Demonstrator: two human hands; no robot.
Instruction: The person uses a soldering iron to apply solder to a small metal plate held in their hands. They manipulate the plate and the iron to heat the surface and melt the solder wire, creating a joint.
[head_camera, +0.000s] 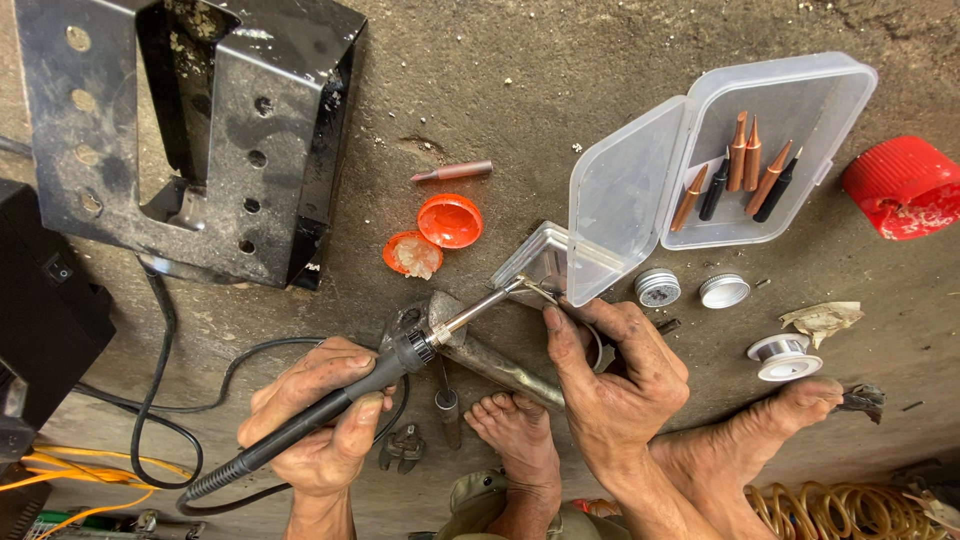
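On the grimy concrete floor (520, 110), the left hand (325, 415) was wrapped tight around the black handle of a soldering iron (330, 405), its metal tip reaching a small metal tin (535, 262). The right hand (615, 375) pinched a thin wire (545, 292) at that same spot, fingers closed together. Just beside the tin stood an open plastic box (700, 150) of copper tips; a solder spool (785, 355) lay near the right foot (760, 425).

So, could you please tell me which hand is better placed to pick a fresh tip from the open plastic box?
The right hand: it sits just below the plastic box, pinching only a thin wire, while the left hand grips the soldering iron.
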